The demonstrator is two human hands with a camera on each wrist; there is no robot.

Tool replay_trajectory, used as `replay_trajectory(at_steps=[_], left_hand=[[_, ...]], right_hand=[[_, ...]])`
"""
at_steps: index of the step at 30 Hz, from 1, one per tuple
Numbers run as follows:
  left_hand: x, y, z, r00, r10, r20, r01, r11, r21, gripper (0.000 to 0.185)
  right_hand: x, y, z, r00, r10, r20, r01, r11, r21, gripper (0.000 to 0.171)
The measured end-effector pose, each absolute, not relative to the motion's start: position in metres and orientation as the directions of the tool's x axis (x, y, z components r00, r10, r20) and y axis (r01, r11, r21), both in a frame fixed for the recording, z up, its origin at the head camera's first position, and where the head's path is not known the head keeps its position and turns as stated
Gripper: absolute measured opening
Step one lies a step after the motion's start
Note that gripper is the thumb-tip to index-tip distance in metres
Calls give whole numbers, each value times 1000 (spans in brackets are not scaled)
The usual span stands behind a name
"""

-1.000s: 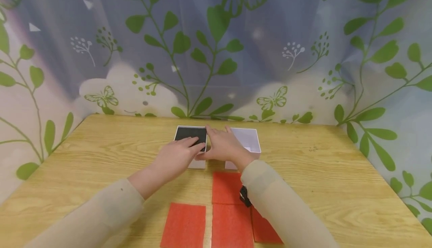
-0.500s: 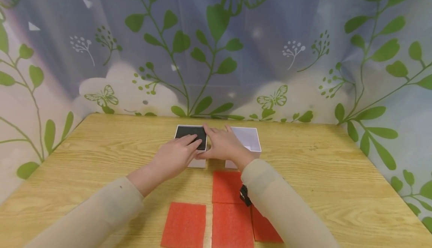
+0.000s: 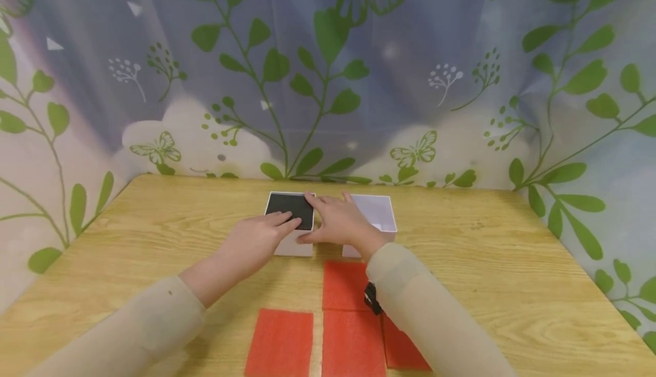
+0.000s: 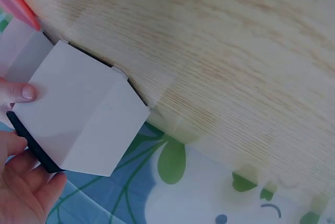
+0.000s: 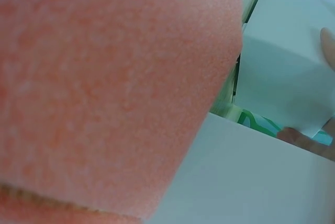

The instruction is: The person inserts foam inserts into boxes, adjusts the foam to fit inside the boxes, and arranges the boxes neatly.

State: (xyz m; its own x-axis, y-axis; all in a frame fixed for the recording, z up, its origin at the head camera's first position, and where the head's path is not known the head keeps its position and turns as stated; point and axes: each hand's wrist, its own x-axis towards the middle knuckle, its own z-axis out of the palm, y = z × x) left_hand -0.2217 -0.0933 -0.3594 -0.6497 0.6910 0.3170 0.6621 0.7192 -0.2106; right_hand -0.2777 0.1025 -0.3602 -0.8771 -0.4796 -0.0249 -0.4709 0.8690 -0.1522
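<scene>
Both hands flat, holding nothing: left hand [image 3: 256, 239] and right hand [image 3: 335, 221] press the black pad [image 3: 290, 203] into the white box [image 3: 292, 243], near the table's [image 3: 154, 223] far edge. Risk: uneven push tips the box (it's light) or jams the pad skewed.

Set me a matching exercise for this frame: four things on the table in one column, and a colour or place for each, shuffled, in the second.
Things:
1. black-topped box
2. open white box
3. red foam sheets
4. left hand

Descriptions:
A. empty inside, just right of the right hand
B. fingers resting on the dark top
C. lying flat at the near table edge
D. white sides, dark top

Pairs: 1-D, 2-A, 3-C, 4-B
</scene>
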Motion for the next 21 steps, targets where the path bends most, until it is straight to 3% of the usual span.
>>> replay_trajectory(at_steps=[21], left_hand=[[-226, -93, -360, -651, 680, 337, 660, 727, -189, 46]], right_hand=[[-280, 103, -363, -882, -470, -17, -459, 869, -186, 114]])
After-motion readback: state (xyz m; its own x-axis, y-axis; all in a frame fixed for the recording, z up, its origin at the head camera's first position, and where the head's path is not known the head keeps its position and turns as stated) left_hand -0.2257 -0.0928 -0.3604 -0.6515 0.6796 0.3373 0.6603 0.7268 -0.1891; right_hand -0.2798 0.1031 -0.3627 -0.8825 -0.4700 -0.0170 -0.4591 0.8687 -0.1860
